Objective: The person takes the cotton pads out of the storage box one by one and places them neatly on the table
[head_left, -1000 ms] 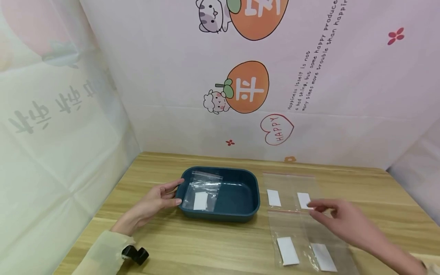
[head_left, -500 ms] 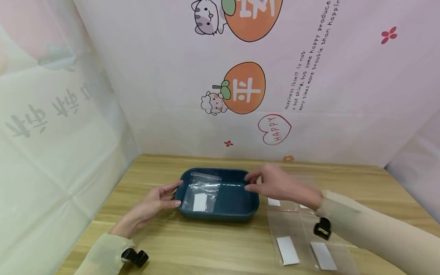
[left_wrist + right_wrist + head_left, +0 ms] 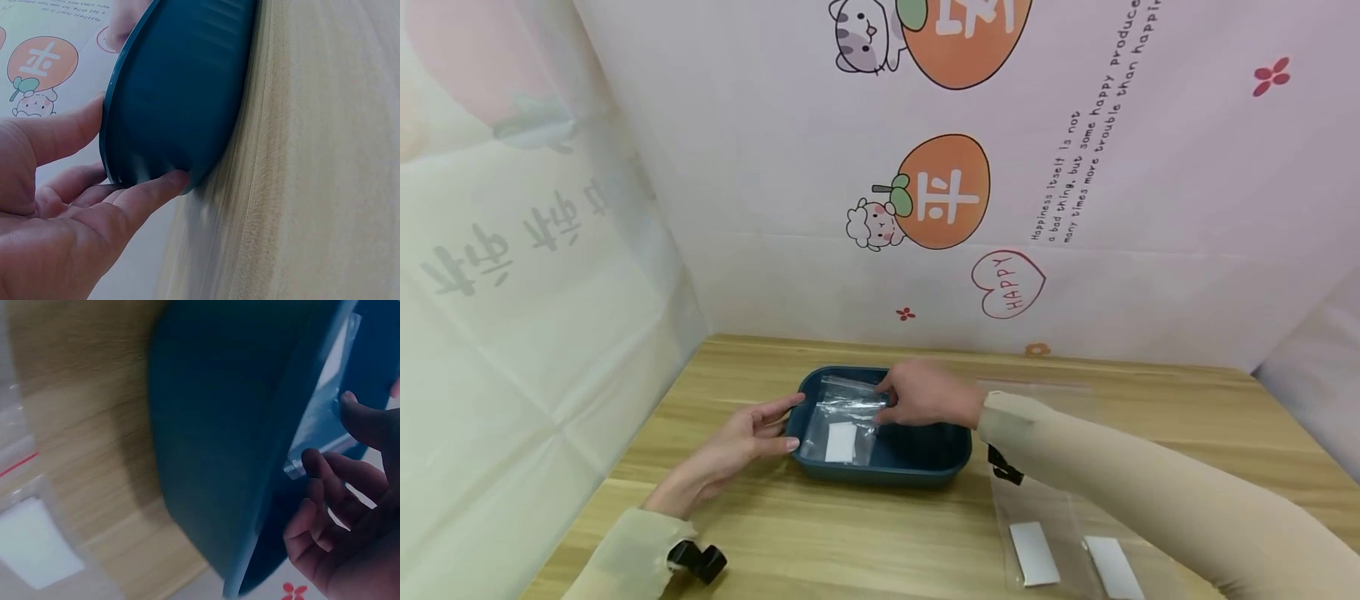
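A dark blue rectangular dish (image 3: 880, 475) sits on the table, with a clear zip bag (image 3: 812, 437) holding a white card (image 3: 841, 442) in its left half. My left hand (image 3: 737, 442) grips the dish's left end, thumb and fingers spread on either side of that end. Over the dish is my right hand (image 3: 925, 393), its fingertips at the bag's right edge. In the right wrist view, the thumb (image 3: 359, 419) and forefinger stand apart at the bag (image 3: 322, 428), with a gap between their tips.
Right of the dish, flat clear bags (image 3: 1052, 508) with red zip lines lie on the wooden table (image 3: 820, 542). White cards (image 3: 1033, 552) show inside them, and the right sleeve hides part of these bags. A printed cloth (image 3: 790, 283) hangs behind the table.
My right hand has moved left from over the flat bags, across the dish's right side, to the zip bag inside it. The left hand has stayed at the dish's left end.
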The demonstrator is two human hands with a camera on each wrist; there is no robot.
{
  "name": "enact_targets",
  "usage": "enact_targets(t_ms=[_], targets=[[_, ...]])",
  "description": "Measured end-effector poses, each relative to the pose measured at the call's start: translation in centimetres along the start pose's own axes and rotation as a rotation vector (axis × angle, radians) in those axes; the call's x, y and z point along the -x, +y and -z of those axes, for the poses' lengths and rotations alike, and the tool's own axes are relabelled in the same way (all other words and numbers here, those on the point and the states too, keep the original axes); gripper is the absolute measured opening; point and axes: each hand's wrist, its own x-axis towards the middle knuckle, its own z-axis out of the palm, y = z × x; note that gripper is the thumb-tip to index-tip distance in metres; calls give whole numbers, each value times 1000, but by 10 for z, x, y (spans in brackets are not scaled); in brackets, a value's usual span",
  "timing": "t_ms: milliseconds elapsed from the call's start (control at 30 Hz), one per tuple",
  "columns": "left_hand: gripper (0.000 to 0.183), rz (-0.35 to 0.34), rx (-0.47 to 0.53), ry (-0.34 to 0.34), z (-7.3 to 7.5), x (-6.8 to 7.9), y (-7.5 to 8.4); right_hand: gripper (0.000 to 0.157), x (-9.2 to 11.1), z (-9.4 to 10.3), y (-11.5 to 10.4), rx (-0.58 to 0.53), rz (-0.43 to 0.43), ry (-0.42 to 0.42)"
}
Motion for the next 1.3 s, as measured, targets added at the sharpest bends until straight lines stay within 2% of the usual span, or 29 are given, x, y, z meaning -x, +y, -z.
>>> enact_targets(t_ms=[133, 300, 400, 533, 700, 1000, 1167, 1300], targets=[[77, -1, 1, -3, -1, -2, 1, 49, -8, -8, -4, 33, -3, -42], [77, -4, 8, -16, -2, -3, 2, 57, -10, -17, -10, 81, -91, -85], [78, -13, 13, -22, -2, -4, 2, 50, -10, -23, -13, 101, -124, -91], [76, -12, 12, -15, -2, -3, 1, 44, -9, -29, -16, 74, -137, -74], [75, 5, 16, 3, -2, -2, 1, 42, -8, -33, -18, 24, -99, -21], [77, 3, 9, 4, -2, -3, -1, 13, 0, -33, -16, -37, 12, 89], [77, 2, 12, 1, 0, -3, -2, 17, 4, -29, -16, -133, 35, 174], [77, 1, 25, -11, 1, -3, -1, 24, 3, -30, -17, -289, 38, 232]])
